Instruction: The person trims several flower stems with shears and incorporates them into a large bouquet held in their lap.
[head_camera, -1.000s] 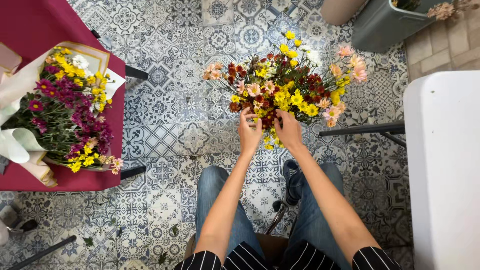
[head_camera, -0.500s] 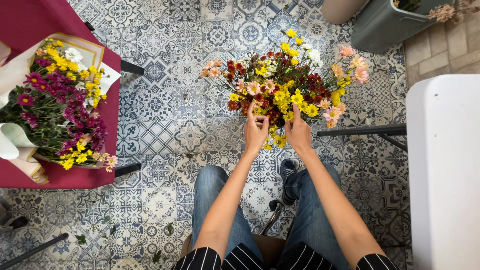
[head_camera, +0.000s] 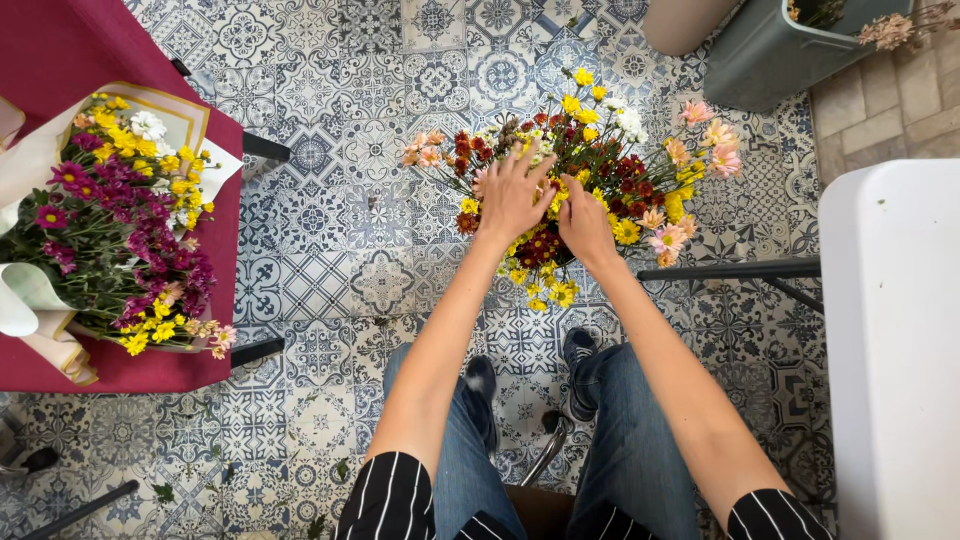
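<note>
Head view: left hand (head_camera: 512, 196) lies flat on the bouquet (head_camera: 585, 180), fingers (head_camera: 528, 162) spread and unclenched. Right hand (head_camera: 585, 222) rests among the blooms just beside it, fingers loosely extended, gripping nothing visible. Bouquet sits ahead of the knees, above the patterned tile floor (head_camera: 340, 240). Second wrapped bunch (head_camera: 115, 225) lies on the maroon table (head_camera: 60, 60) at left.

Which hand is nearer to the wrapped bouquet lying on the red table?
Left. The left hand rests on the mixed flower bunch, on the side facing the wrapped bouquet; the right hand lies just beyond it, farther from the red table.
</note>
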